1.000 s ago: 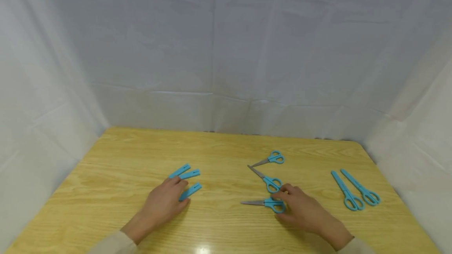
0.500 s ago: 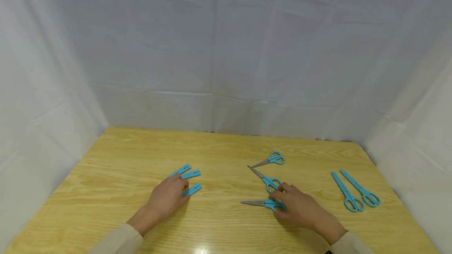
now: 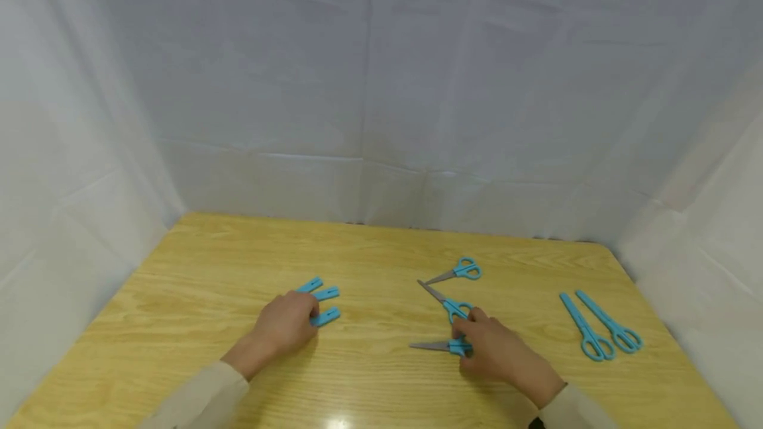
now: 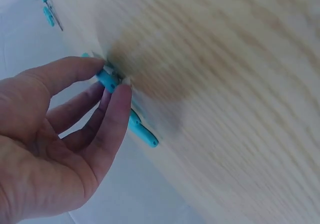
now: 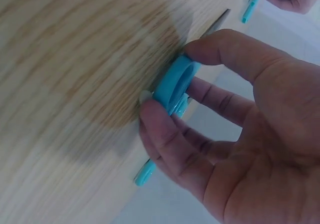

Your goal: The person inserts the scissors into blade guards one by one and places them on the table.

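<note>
Three light-blue scissor sheaths lie on the left half of the table. My left hand (image 3: 285, 324) pinches the nearest sheath (image 3: 325, 317) between thumb and fingertips, at its rear end; the left wrist view shows that sheath (image 4: 107, 80) between them. The other two sheaths, one here (image 3: 326, 293) and one behind it (image 3: 310, 284), are partly hidden by the hand. My right hand (image 3: 496, 351) holds the blue handle (image 5: 174, 86) of the nearest bare scissors (image 3: 434, 346), thumb and fingers on opposite sides. Their pointed blades face left, toward the sheaths.
Just beyond the right hand lie more unsheathed scissors (image 3: 456, 308), their tip against that of a farther pair (image 3: 463, 269). Two sheathed scissors, one (image 3: 584, 330) beside the other (image 3: 610, 323), lie at the right. White sheeting (image 3: 381, 118) encloses the wooden table (image 3: 369, 389).
My left fingers have closed in on the near sheath, covering more of its rear. The right hand has shifted slightly left and now covers most of the near scissors' handle.
</note>
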A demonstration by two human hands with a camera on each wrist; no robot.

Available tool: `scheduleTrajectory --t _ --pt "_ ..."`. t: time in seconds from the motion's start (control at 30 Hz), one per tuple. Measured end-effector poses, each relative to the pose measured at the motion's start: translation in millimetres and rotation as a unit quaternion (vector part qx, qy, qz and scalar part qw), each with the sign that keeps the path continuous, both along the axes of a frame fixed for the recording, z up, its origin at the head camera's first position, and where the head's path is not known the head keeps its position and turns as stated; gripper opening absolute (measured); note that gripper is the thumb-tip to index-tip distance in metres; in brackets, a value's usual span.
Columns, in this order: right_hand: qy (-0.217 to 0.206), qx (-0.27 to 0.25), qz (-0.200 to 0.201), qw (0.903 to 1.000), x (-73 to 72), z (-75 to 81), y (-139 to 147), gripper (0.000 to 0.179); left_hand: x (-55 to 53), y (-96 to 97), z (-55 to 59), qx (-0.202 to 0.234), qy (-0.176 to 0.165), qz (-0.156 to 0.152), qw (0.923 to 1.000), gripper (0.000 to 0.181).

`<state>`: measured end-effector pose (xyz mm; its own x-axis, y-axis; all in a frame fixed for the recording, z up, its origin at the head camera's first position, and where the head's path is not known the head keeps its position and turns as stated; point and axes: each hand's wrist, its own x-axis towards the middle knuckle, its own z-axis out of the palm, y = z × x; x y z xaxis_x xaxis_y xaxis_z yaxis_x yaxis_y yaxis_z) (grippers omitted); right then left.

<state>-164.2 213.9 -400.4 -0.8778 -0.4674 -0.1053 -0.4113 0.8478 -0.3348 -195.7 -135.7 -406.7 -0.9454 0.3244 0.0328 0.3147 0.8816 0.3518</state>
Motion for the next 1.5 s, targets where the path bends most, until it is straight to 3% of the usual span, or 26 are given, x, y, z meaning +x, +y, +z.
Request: scheduleTrajectory --t 0.43,0.7,1.0,1.13,1.5 --pt "0.029 -0.002 -0.048 0.9984 1.8 -5.8 -4 0.027 -3.3 -1.6 -3.4 0.031 -0.01 -0.016 0.9993 0.011" --pt "0.037 -0.04 -0.081 0.9952 5.2 -5.2 7 0.029 0.1 2.9 -0.2 0.035 0.028 -0.03 0.9985 0.015" --pt "0.09 -0.032 -0.074 0.9927 8.7 6.9 14 0.029 10.0 21.0 8.7 0.054 0.104 -0.073 0.9904 0.02" --pt "0.115 -0.033 -0.073 0.9902 11.6 10.7 10 0.028 16.4 29.6 9.2 0.06 0.112 -0.092 0.9877 0.013" --pt "0.108 -0.052 -0.081 0.9895 17.7 10.7 -6 0.035 27.7 45.1 8.8 0.074 0.131 -0.127 0.9804 0.013"
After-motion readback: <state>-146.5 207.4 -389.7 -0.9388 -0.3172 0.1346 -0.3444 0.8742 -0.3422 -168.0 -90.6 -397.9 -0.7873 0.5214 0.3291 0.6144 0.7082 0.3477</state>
